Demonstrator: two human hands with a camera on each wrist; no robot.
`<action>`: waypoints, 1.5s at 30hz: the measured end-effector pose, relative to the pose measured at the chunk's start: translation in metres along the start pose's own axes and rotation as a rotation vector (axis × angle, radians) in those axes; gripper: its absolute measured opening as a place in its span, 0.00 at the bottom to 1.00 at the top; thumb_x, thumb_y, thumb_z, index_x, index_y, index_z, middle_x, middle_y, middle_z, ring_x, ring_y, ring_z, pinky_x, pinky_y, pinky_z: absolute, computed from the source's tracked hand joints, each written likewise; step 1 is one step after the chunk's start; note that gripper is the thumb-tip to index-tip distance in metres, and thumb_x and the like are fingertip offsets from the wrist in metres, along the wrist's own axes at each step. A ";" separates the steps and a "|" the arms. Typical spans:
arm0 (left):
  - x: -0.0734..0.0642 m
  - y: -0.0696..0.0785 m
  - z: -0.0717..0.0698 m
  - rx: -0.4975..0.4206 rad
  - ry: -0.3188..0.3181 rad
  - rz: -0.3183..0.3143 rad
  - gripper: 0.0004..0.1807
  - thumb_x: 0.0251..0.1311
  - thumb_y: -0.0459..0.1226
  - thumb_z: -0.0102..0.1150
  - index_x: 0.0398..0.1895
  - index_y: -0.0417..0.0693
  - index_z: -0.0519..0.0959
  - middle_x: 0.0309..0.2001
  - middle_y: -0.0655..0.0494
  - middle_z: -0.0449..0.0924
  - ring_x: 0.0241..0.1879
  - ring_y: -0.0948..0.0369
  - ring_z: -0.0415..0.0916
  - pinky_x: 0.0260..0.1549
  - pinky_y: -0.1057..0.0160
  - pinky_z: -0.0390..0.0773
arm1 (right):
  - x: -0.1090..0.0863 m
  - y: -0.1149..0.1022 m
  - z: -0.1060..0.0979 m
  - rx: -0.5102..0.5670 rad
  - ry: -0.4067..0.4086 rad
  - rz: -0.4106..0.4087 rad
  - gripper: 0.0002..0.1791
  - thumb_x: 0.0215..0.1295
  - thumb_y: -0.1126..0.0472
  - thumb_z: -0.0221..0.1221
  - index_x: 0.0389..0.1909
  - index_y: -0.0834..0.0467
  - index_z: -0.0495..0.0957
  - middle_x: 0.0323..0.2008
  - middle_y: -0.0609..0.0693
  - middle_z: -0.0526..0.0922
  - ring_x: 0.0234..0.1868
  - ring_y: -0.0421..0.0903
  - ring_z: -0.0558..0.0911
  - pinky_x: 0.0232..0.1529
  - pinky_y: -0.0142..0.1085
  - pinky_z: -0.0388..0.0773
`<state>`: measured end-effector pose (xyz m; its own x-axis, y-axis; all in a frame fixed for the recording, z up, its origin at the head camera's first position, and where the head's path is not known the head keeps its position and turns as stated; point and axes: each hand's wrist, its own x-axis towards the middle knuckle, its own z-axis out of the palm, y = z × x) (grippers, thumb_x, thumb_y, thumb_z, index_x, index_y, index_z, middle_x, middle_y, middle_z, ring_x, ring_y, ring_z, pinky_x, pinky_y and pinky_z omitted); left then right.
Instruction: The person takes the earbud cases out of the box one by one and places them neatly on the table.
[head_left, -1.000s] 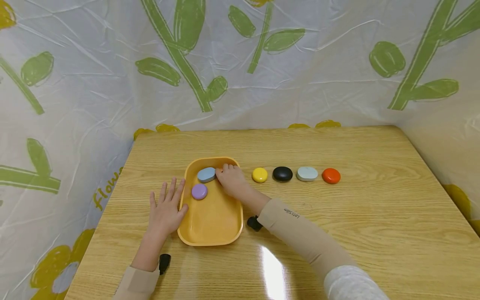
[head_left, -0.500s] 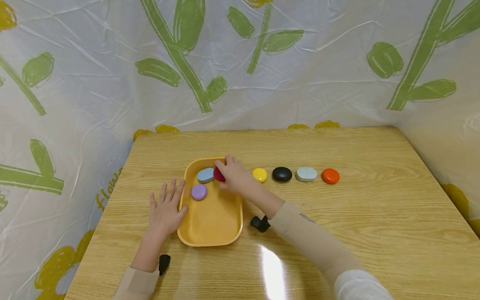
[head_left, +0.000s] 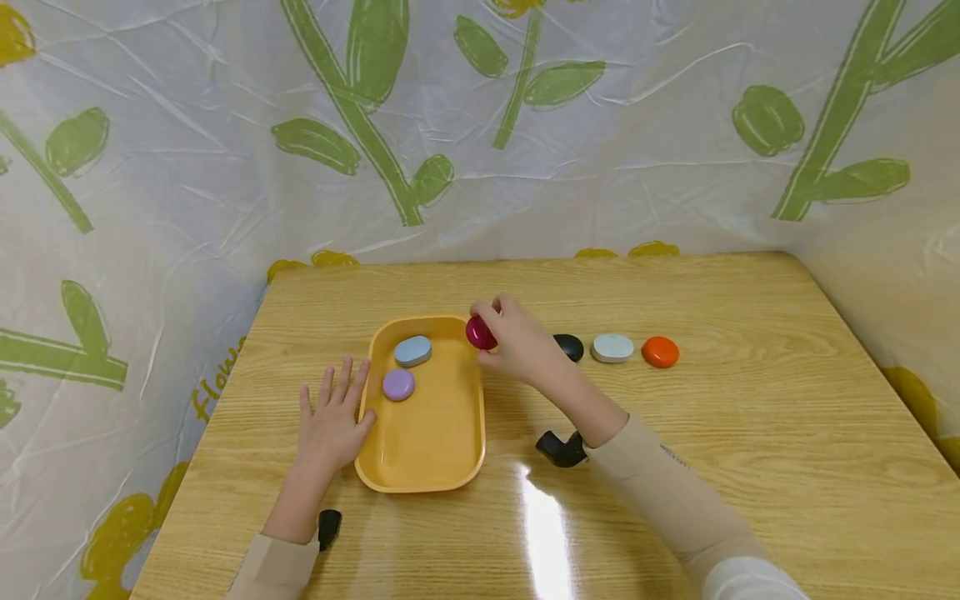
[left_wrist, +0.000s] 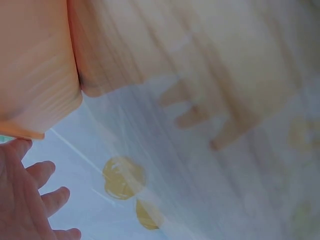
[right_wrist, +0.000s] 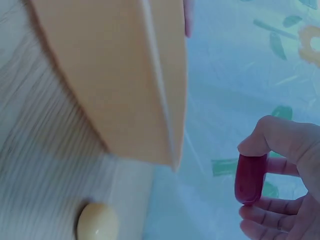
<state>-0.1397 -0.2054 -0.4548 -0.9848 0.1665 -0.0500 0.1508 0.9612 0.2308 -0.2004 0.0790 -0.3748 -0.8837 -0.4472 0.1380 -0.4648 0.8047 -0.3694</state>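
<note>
Seemingly the work is midway: the left hand (head_left: 330, 425) lies spread against a yellow-orange plastic tray (head_left: 427, 446), with a purple disc (head_left: 398, 384) and blue oblong (head_left: 412, 351) left inside, the right hand (head_left: 521, 342) pinches a glossy crimson disc (head_left: 480, 333) near the tray's far-right corner, and a pale-yellow disc (right_wrist: 98, 222), black oval (head_left: 572, 347), grey oblong (head_left: 612, 348) and orange-red disc (head_left: 661, 352) lie outside

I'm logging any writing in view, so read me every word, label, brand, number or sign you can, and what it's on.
"flow": on the flower-patterned sheet, left of the table; anything after it is unclear.
Dark lettering on the tan right sleeve: too small and blurred to read.
No text can be made out on the yellow tray or crimson disc.
</note>
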 end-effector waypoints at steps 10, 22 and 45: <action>0.000 0.000 0.000 -0.001 -0.010 -0.007 0.38 0.63 0.48 0.43 0.73 0.61 0.39 0.73 0.50 0.36 0.70 0.44 0.34 0.61 0.36 0.30 | -0.022 0.021 0.006 -0.049 -0.061 0.030 0.29 0.48 0.58 0.67 0.53 0.57 0.69 0.40 0.58 0.71 0.38 0.50 0.72 0.36 0.39 0.78; 0.000 0.001 0.001 -0.024 -0.006 -0.011 0.38 0.63 0.47 0.43 0.73 0.61 0.40 0.73 0.49 0.37 0.70 0.44 0.34 0.61 0.36 0.28 | -0.037 0.042 0.037 -0.117 -0.280 0.062 0.31 0.49 0.56 0.67 0.54 0.57 0.67 0.42 0.62 0.71 0.38 0.51 0.72 0.33 0.39 0.77; 0.000 0.001 0.000 -0.016 -0.002 -0.012 0.37 0.63 0.47 0.44 0.73 0.60 0.41 0.72 0.48 0.38 0.70 0.44 0.34 0.61 0.36 0.31 | -0.040 0.047 0.040 -0.149 -0.250 -0.009 0.26 0.51 0.56 0.66 0.51 0.54 0.69 0.41 0.56 0.70 0.34 0.49 0.71 0.30 0.38 0.74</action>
<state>-0.1400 -0.2046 -0.4544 -0.9863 0.1556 -0.0552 0.1376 0.9595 0.2458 -0.1851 0.1191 -0.4344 -0.8473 -0.5222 -0.0965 -0.4919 0.8403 -0.2279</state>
